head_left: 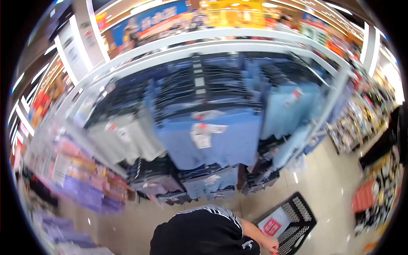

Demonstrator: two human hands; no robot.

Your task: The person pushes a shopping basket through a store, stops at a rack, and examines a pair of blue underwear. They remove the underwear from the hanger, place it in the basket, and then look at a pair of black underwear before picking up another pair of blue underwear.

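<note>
My right hand (269, 245) is low in the view, by the near side of a black shopping basket (304, 209). Its fingers look closed around the basket's handle, partly cut off by the lower edge. A white card with a red label (271, 226) shows on the basket. My left hand is out of view. In front of me is a white metal rack (238, 44) of clothes on black hangers. Blue garments (231, 140) with white tags face me at its middle, between grey garments (142, 131) and light blue garments (289, 108).
Purple and pink garments (85, 187) hang at the left. More folded or hung clothes (216, 182) sit low on the rack. Tiled floor (331, 178) runs along the right, beside shelves of small goods (361, 123). A person in dark clothes (384, 142) stands at the far right.
</note>
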